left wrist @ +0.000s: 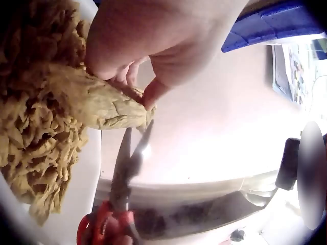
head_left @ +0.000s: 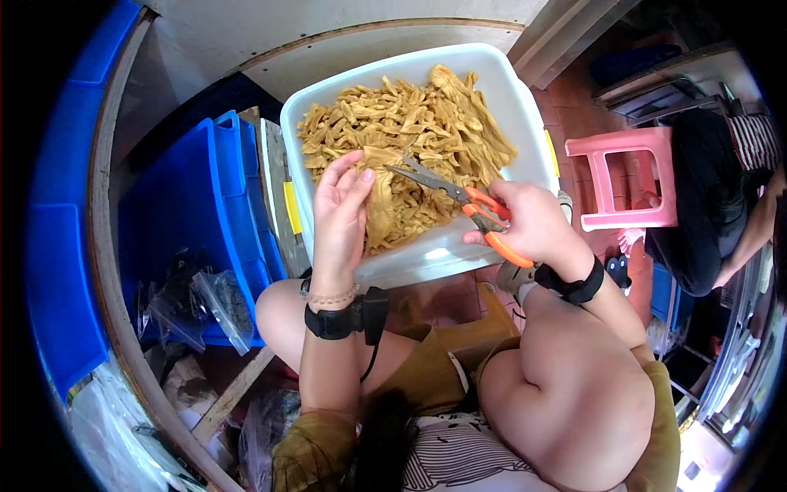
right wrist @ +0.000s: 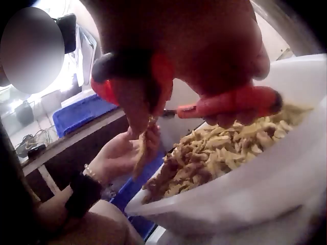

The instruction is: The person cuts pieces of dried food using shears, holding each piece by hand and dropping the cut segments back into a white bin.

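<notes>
Our left hand has fingers clamped on a limp, wrinkled tan strip over the white plastic tub; our right, on orange-handled metal scissors, blades apart. Judgement: we tension the strip lightly, keeping fingertips clear.

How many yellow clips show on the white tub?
2: one yellow clip on the left side of the white tub, a second clip on the right side. Others may be hidden.
</notes>
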Action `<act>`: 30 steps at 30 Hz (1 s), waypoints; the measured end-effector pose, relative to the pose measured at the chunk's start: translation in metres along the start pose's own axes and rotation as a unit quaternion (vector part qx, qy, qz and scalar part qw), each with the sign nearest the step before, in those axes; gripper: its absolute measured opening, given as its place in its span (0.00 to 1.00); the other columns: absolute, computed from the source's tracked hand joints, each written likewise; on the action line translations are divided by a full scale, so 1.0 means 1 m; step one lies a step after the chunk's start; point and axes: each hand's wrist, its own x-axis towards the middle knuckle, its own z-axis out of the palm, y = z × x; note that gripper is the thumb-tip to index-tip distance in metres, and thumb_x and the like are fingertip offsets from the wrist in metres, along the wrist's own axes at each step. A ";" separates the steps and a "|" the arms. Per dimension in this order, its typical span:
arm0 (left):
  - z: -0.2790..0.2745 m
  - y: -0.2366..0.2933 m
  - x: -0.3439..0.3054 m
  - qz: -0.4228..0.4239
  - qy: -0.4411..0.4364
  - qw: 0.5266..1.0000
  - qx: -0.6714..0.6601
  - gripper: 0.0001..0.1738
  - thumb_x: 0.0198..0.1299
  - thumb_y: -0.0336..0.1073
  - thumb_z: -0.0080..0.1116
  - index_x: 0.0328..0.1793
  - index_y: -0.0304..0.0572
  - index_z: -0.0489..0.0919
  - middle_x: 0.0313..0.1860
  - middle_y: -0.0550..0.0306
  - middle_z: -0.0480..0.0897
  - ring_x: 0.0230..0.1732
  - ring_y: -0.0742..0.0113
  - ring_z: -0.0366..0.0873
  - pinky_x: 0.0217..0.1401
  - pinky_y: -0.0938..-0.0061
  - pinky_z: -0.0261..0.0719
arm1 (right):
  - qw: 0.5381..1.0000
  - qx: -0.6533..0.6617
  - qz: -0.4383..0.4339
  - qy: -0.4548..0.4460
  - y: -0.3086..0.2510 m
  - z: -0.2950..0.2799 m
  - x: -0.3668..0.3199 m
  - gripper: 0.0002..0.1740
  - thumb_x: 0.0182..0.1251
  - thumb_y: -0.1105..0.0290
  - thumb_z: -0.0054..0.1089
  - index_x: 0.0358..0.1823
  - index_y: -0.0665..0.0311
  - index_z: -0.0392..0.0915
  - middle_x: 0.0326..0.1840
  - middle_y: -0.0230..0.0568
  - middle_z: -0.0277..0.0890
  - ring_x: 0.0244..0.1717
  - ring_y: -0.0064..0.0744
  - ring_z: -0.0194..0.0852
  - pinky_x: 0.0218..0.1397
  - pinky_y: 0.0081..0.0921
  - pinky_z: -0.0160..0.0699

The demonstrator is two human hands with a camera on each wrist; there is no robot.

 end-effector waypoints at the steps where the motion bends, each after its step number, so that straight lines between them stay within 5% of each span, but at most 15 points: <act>1: 0.001 0.000 0.000 0.000 0.000 1.000 0.000 0.18 0.63 0.26 0.54 0.58 0.32 0.67 0.48 0.53 0.78 0.48 0.74 0.74 0.54 0.80 0.72 | 1.000 0.000 0.000 0.000 -0.001 0.001 0.000 0.36 0.41 0.34 0.67 0.23 0.64 0.71 0.19 0.49 0.72 0.25 0.53 0.75 0.29 0.39 0.72; 7: 0.012 0.000 -0.005 -0.027 -0.015 0.999 0.031 0.16 0.59 0.21 0.56 0.50 0.38 0.64 0.46 0.48 0.79 0.47 0.72 0.76 0.52 0.79 0.74 | 0.999 0.039 0.000 -0.027 -0.004 0.004 0.002 0.36 0.41 0.34 0.67 0.25 0.66 0.71 0.22 0.50 0.73 0.29 0.53 0.75 0.33 0.40 0.73; 9: 0.013 -0.002 -0.006 0.003 -0.059 0.995 0.082 0.17 0.57 0.18 0.56 0.47 0.39 0.63 0.45 0.49 0.80 0.47 0.72 0.76 0.52 0.79 0.73 | 0.992 0.064 -0.069 0.082 0.001 0.015 0.003 0.37 0.39 0.35 0.67 0.24 0.66 0.72 0.25 0.52 0.74 0.31 0.54 0.75 0.36 0.40 0.73; 13: 0.017 -0.004 -0.010 0.027 -0.077 0.987 0.139 0.19 0.56 0.16 0.56 0.46 0.41 0.62 0.44 0.49 0.80 0.47 0.71 0.76 0.53 0.79 0.73 | 0.991 0.060 -0.076 0.092 -0.001 0.015 0.003 0.36 0.38 0.36 0.68 0.24 0.67 0.72 0.27 0.53 0.75 0.33 0.55 0.75 0.38 0.41 0.72; 16: 0.017 -0.006 -0.009 0.037 -0.067 0.988 0.134 0.19 0.55 0.16 0.56 0.44 0.42 0.61 0.43 0.49 0.80 0.47 0.71 0.76 0.53 0.79 0.72 | 0.998 0.034 -0.048 0.021 -0.006 0.007 0.003 0.33 0.40 0.39 0.69 0.22 0.66 0.71 0.25 0.52 0.74 0.30 0.54 0.75 0.34 0.40 0.72; 18: 0.014 -0.006 -0.009 0.084 -0.047 0.982 0.161 0.20 0.56 0.16 0.56 0.44 0.43 0.59 0.42 0.48 0.80 0.47 0.71 0.76 0.52 0.79 0.72 | 0.997 0.033 -0.027 0.062 -0.006 0.009 0.000 0.30 0.37 0.46 0.74 0.21 0.65 0.70 0.17 0.46 0.68 0.21 0.48 0.70 0.24 0.36 0.67; 30: 0.026 -0.007 -0.015 0.058 -0.058 0.978 0.194 0.25 0.52 0.15 0.59 0.41 0.44 0.55 0.37 0.50 0.80 0.45 0.71 0.77 0.55 0.77 0.71 | 0.985 0.051 -0.100 0.129 -0.006 0.014 0.003 0.28 0.42 0.50 0.73 0.16 0.65 0.67 0.13 0.44 0.64 0.16 0.48 0.66 0.21 0.34 0.65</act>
